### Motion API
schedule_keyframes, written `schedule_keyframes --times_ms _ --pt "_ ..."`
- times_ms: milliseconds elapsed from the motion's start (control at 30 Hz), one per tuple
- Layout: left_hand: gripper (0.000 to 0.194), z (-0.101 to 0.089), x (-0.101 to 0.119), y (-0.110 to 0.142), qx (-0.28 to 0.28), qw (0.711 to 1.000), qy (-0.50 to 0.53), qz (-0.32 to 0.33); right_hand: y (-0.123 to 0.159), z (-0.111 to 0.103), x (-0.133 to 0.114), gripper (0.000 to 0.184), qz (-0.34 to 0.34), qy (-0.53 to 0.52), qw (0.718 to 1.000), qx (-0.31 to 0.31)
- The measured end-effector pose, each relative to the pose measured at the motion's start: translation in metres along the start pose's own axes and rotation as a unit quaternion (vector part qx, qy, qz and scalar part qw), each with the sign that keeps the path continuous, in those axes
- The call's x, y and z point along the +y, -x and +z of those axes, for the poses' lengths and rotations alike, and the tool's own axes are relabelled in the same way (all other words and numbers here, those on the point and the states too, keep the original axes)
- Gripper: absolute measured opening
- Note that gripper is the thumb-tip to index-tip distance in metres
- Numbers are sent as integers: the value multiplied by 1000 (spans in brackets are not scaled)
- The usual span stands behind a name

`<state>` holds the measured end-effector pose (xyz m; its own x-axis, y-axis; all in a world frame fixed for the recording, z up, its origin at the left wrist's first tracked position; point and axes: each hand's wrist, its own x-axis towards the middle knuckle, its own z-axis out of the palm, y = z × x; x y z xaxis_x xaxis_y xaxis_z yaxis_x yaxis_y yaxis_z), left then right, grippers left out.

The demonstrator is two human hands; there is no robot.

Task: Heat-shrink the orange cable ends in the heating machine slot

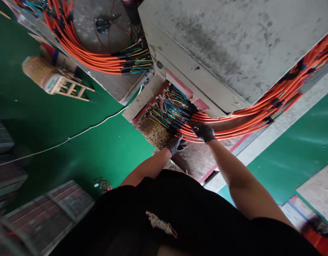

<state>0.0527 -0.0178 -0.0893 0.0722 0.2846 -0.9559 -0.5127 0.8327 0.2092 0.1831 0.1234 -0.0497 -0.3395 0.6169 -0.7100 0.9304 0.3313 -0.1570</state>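
Orange cables (pixel 225 134) run in a bundle across a worn bench top (pixel 196 158). Black sleeves (pixel 177 124) cover their ends, and thin blue, yellow and green wires (pixel 164 110) with ring lugs fan out beyond. My right hand (pixel 204 132), in a dark glove, has its fingers closed round cables just behind the sleeves. Lower left, my gloved left hand (pixel 176 144) pinches at the nearest cable by its sleeve; its fingertips are partly hidden.
A large grey metal box (pixel 222 49) stands over the bench. Another orange cable bundle (pixel 91 62) curves at upper left. A white cord (pixel 100 122) crosses the green floor. A wooden stool (pixel 73 89), a wrapped roll (pixel 41 73) and crates (pixel 46 213) are at left.
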Motion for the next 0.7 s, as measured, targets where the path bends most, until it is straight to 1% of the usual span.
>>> schedule_keyframes --times_ms 33,67,100,133,200,233,267,333,367,467,500,567,600,633,667,700 --pt "50 -4 1 5 -13 998 -61 -11 0 -1 0 48 1 -2 1000 -5" --pt "56 -8 3 9 -27 991 -130 2 1 -2 0 48 -2 -3 1000 -7" --pt "58 -12 7 12 -40 979 -194 38 2 -3 -1 48 -9 -4 1000 -5" --pt "58 -16 13 14 -50 964 -245 88 4 -2 -3 49 -13 -3 1000 0" --pt "52 -20 34 13 -49 937 -288 191 7 0 -7 49 -10 2 1000 25" --pt "47 -20 48 10 -38 932 -284 221 9 1 -10 49 -3 4 999 39" --pt "43 -19 61 6 -19 934 -271 233 11 3 -14 49 6 3 999 53" --pt "38 -14 85 -4 20 946 -231 225 13 7 -20 48 23 -9 997 75" --pt "37 -11 93 -8 26 953 -212 213 13 8 -22 48 28 -20 996 84" --pt "36 -12 105 -10 5 967 -179 182 12 13 -25 49 40 -49 993 98" --pt "37 -16 106 -8 2 968 -173 183 11 15 -26 49 39 -54 993 97" --pt "39 -28 111 -3 14 964 -175 202 9 17 -25 50 35 -65 993 89" --pt "39 -35 115 0 24 955 -190 225 7 18 -25 52 33 -70 994 82" --pt "37 -41 121 2 33 939 -220 261 6 18 -25 55 32 -76 994 75" --pt "33 -45 128 3 35 912 -267 309 4 18 -26 56 31 -82 994 68" --pt "28 -47 135 4 30 872 -324 365 3 18 -26 57 30 -87 994 63"
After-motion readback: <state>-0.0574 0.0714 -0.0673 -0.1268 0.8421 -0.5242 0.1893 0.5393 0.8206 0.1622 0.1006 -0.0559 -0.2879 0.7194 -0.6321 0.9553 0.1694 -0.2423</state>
